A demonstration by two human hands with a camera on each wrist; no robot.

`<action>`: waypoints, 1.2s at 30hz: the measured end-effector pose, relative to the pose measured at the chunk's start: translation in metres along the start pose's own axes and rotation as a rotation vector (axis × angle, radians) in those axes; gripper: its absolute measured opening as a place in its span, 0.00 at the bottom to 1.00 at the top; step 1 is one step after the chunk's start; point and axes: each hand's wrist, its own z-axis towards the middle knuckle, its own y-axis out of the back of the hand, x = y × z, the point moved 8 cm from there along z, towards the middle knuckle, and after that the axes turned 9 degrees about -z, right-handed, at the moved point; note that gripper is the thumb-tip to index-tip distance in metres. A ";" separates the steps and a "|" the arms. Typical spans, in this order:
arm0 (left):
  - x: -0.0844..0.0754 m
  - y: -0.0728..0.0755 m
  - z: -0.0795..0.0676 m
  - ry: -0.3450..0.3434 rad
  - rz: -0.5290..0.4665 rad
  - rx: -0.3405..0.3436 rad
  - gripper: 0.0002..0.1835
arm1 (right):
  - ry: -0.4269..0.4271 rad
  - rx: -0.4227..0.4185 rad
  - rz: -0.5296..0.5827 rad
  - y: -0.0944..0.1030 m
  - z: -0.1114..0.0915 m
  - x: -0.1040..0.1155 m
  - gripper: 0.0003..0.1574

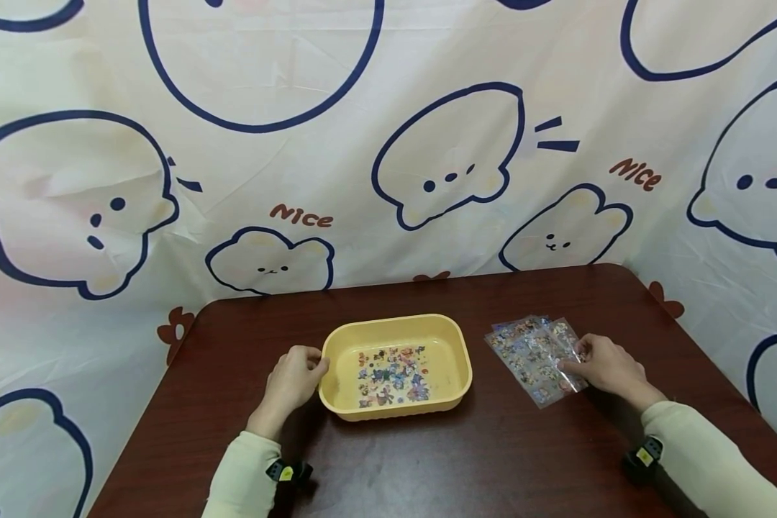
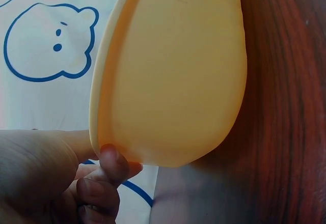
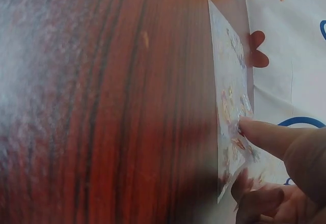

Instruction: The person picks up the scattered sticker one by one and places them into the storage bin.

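A yellow plastic basin stands on the table, with a transparent sticker sheet of small colourful cartoon figures lying on its bottom. My left hand grips the basin's left end; in the left wrist view, the thumb and fingers pinch its rim. To the right of the basin lie several clear sticker sheets, fanned over one another. My right hand pinches the right edge of the top sheet. The right wrist view shows the thumb on the printed face and the fingers curled at the edge.
The dark brown wooden table has rounded far corners. A pale cloth with cartoon animals hangs close behind the table and along its sides. Each wrist carries a small black device on a strap.
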 end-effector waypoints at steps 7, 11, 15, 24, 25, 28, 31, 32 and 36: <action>0.001 0.000 -0.001 0.006 0.005 0.002 0.19 | 0.005 -0.005 0.003 0.001 0.000 0.000 0.37; 0.000 0.001 -0.001 0.009 0.004 0.003 0.19 | 0.026 -0.013 0.015 0.003 -0.002 0.001 0.30; 0.000 0.001 -0.001 0.010 0.002 0.004 0.19 | 0.057 -0.029 0.024 0.004 -0.005 0.001 0.21; -0.001 0.001 -0.002 0.009 0.006 0.005 0.20 | 0.100 -0.062 0.052 0.006 -0.008 -0.002 0.15; -0.001 0.001 -0.002 0.009 0.006 0.005 0.20 | 0.107 -0.066 0.053 0.006 -0.009 -0.002 0.15; -0.001 0.001 -0.001 0.009 0.007 0.002 0.20 | 0.117 -0.070 0.062 0.006 -0.010 -0.003 0.15; -0.002 0.001 -0.001 0.006 0.009 0.001 0.20 | 0.121 -0.070 0.075 0.005 -0.011 -0.003 0.15; -0.002 0.001 -0.001 0.006 0.010 0.002 0.20 | 0.117 -0.071 0.077 0.005 -0.012 -0.003 0.15; -0.002 0.001 -0.002 0.010 0.012 0.006 0.19 | 0.120 -0.083 0.096 0.007 -0.015 -0.002 0.15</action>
